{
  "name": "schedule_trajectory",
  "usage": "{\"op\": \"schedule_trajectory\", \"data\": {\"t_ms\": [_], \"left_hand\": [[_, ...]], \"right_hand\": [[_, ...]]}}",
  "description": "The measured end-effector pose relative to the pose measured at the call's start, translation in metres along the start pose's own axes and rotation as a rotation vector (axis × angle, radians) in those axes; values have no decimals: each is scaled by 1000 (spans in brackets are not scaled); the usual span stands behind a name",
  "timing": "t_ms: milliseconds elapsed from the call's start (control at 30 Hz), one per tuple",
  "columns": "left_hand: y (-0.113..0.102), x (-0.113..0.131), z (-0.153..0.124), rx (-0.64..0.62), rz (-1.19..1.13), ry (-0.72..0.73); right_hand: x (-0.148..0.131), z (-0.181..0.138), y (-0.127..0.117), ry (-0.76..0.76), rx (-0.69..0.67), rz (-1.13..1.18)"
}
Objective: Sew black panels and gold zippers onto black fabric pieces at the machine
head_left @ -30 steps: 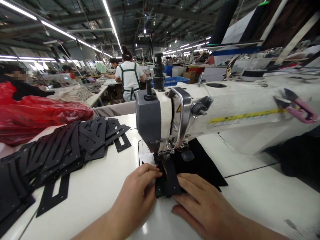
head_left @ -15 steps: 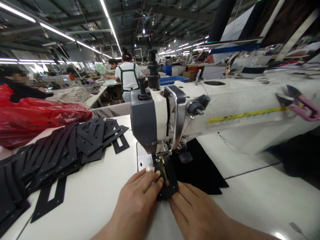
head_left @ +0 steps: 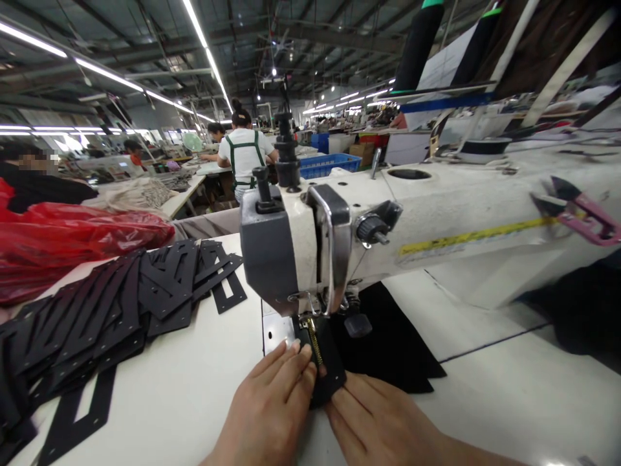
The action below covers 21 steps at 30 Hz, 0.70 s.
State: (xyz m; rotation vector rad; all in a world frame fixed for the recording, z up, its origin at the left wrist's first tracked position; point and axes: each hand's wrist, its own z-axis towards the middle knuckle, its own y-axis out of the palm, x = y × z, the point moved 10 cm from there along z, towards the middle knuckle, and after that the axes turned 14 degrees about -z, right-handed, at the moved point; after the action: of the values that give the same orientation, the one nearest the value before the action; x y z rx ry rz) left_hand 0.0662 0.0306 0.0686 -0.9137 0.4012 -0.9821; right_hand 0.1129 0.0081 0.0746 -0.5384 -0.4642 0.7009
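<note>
A small black piece with a brass zipper lies under the presser foot of a white industrial sewing machine. My left hand rests flat on the table with its fingers stretched along the piece's left edge. On the piece's lower right side lies my right hand, fingers flat and pressing it down. A larger black fabric panel spreads to the right beneath the machine arm.
A long pile of black cut frame pieces covers the table's left side, with a red plastic bag behind it. Pink thread snips lie on the machine arm. A person in a green apron works at a far table.
The zipper piece has moved farther under the presser foot and both hands have followed it toward the needle. The view has shifted so the machine head sits lower in the picture.
</note>
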Motion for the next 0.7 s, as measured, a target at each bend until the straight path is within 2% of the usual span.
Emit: {"op": "schedule_trajectory", "data": {"t_ms": [267, 433, 700], "left_hand": [[3, -10, 4, 5, -1, -17], [-3, -16, 15, 58, -11, -14], [8, -39, 11, 20, -30, -123]], "right_hand": [[4, -2, 16, -21, -46, -15], [12, 3, 25, -9, -107, 37], [18, 10, 41, -16, -188, 63]]}}
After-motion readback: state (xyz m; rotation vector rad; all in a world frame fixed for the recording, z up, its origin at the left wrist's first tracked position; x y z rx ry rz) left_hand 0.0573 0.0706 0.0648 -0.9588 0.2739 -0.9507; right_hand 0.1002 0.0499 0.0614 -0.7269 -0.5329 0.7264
